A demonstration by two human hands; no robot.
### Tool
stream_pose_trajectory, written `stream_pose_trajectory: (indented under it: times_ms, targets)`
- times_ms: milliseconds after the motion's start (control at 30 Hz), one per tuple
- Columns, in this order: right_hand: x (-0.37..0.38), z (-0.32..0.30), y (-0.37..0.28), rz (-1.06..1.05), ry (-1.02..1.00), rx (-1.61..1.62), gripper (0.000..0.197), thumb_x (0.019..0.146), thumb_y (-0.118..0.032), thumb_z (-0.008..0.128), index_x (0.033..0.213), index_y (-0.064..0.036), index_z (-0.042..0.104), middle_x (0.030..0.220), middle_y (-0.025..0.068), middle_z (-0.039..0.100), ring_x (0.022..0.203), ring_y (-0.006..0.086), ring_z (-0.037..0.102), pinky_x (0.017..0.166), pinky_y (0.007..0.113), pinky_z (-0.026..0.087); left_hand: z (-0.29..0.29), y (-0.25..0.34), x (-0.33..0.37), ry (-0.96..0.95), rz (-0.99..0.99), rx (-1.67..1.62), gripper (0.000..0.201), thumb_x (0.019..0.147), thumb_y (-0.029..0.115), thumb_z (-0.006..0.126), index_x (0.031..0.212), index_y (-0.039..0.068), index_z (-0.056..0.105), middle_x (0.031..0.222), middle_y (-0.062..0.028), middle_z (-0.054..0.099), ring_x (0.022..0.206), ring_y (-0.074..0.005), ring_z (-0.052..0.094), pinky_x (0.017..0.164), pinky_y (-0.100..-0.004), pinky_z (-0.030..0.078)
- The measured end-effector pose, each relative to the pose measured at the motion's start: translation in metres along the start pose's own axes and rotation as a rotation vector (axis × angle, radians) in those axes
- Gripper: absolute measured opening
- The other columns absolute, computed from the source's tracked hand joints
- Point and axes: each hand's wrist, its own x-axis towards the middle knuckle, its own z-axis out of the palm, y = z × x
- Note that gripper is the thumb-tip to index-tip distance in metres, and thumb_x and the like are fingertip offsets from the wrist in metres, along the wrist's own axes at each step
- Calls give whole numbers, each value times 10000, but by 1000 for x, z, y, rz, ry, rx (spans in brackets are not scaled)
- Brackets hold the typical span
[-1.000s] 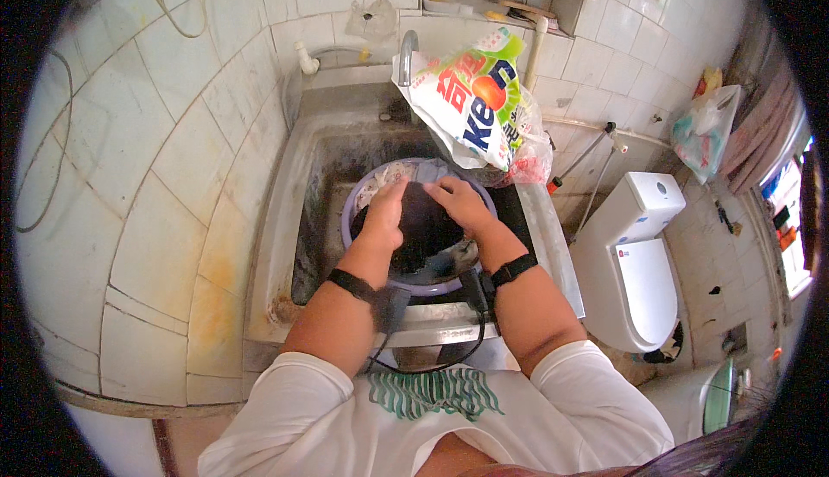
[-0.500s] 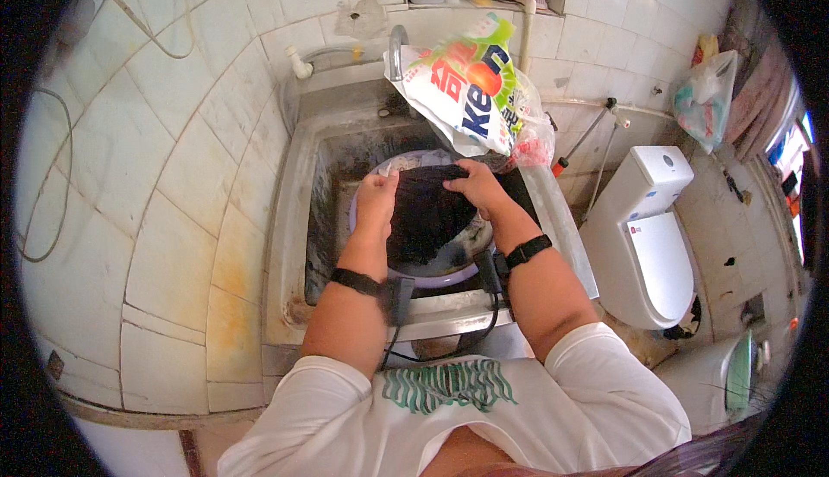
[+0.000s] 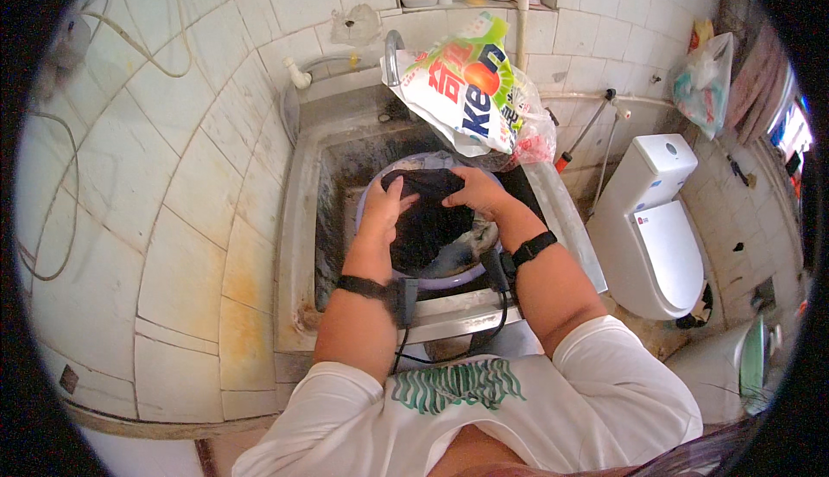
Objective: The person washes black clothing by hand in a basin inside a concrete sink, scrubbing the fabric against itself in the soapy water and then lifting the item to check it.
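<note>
A soaked-looking black cloth hangs bunched between my hands over a pale purple basin. My left hand grips its left side, with the thumb up against the fabric. At the upper right edge, my right hand pinches the cloth between thumb and fingers. Lower folds of it drop into the basin, where greyish wet fabric and dark water show beside it. The basin sits inside a stone-like sink. What the fingertips do behind the cloth is hidden.
A large printed detergent bag leans at the sink's back right by the curved faucet. A white toilet stands to the right. Tiled wall rises on the left. A cable links the black bands on my forearms.
The cloth, spread between my hands before, is now gathered and folded over at its top. My left fingers have shifted from a pinch to a looser wrap. The view has tilted slightly.
</note>
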Motion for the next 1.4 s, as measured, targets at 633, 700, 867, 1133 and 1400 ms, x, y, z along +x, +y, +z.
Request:
stream_pose_trajectory:
  times_ms: [633, 700, 867, 1133, 1400]
  targets:
    - [-8, -1, -14, -18, -37, -213, 347, 670, 14, 518, 973, -67, 667, 929, 166, 657, 866, 276, 615, 807, 311, 464, 3, 16, -15, -142, 262, 403, 293, 663, 22, 659, 940, 84, 588, 735, -47, 586, 563, -139, 534, 513, -274, 444]
    - [-8, 7, -6, 45, -297, -460, 320, 666, -80, 554, 963, -73, 673, 922, 173, 659, 829, 323, 627, 790, 342, 484, 1, 15, -20, -273, 12, 580, 267, 674, 69, 669, 932, 74, 601, 715, -58, 586, 538, -145, 529, 497, -268, 432]
    - [-9, 15, -2, 367, -748, -508, 400, 677, -55, 585, 1074, -48, 629, 892, 129, 652, 742, 229, 608, 570, 334, 499, -11, -38, 10, -579, -612, 855, 591, 780, 181, 666, 1313, 82, 432, 1178, -125, 563, 895, -254, 631, 682, -341, 505]
    - [11, 43, 65, 380, -1005, -765, 477, 737, -227, 619, 1183, -64, 574, 1122, 146, 607, 1005, 296, 568, 841, 406, 447, -10, -67, 20, -861, -522, 1330, 613, 824, 365, 611, 1364, 169, 396, 1381, -77, 413, 1248, -266, 388, 930, -424, 405]
    - [-16, 26, -7, 484, -689, -491, 296, 774, -255, 597, 920, 1, 627, 891, 87, 618, 702, 246, 589, 560, 422, 469, -2, -25, -9, -710, -499, 1296, 511, 827, 392, 596, 1240, 99, 527, 1235, -97, 538, 1027, -282, 540, 848, -404, 435]
